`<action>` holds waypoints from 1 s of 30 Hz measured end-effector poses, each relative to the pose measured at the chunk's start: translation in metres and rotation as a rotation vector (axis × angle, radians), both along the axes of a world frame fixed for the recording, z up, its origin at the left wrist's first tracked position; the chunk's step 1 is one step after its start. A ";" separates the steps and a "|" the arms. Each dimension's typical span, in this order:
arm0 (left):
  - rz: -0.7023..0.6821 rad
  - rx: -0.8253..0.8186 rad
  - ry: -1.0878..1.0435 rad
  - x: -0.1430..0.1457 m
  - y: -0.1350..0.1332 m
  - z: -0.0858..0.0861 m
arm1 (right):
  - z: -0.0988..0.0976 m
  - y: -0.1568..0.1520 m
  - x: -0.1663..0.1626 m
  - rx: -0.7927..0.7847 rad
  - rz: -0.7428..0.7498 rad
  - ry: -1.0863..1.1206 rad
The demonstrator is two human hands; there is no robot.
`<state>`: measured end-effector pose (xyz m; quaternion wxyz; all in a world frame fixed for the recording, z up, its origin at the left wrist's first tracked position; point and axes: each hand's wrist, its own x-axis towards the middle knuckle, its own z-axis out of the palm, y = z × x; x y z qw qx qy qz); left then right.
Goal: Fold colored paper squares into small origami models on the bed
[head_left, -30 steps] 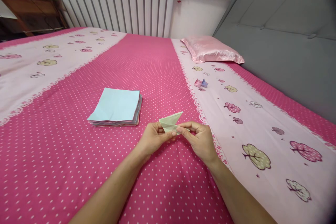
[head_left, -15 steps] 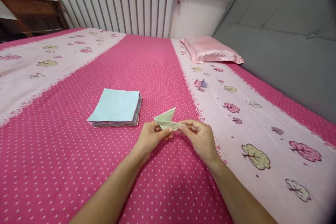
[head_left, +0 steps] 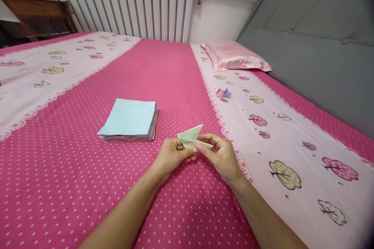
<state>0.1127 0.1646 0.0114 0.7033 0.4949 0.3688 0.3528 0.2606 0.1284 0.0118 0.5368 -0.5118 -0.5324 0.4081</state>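
Observation:
A pale green folded paper (head_left: 189, 135) with pointed flaps is held between both hands above the pink dotted bedspread (head_left: 163, 74). My left hand (head_left: 172, 155) pinches its lower left part, thumb in front. My right hand (head_left: 220, 155) grips the right side, its thumb pressed on the lower flap near the left thumb. One flap points up and to the right; another sticks out over the right fingers. The fingertips behind the paper are partly hidden. To the left of my left hand lies a stack of square paper (head_left: 131, 118) with a light blue sheet on top.
Two small folded paper pieces (head_left: 223, 93), one pink and one purple-blue, lie beyond my right hand. A pink satin pillow (head_left: 235, 56) rests near the grey headboard (head_left: 306, 35). At the far side stands a white radiator (head_left: 131, 6), with a wooden desk (head_left: 37, 11) at the back left.
The green folded paper has shifted slightly right and tilted, its upper flap now leaning further right. My right thumb has moved further over the lower flap. Both hands keep hold.

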 end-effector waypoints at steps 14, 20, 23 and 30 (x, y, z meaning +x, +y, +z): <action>0.167 0.031 -0.034 -0.005 0.004 0.006 | 0.002 0.002 0.002 -0.145 0.044 0.167; 0.124 0.013 -0.061 -0.005 0.003 0.005 | 0.002 0.002 0.002 -0.127 -0.007 0.159; 0.117 0.016 -0.074 -0.005 0.002 0.007 | 0.002 0.002 0.001 -0.122 -0.016 0.123; 0.136 0.017 -0.029 -0.005 0.001 0.011 | 0.004 0.001 0.005 -0.020 -0.017 -0.034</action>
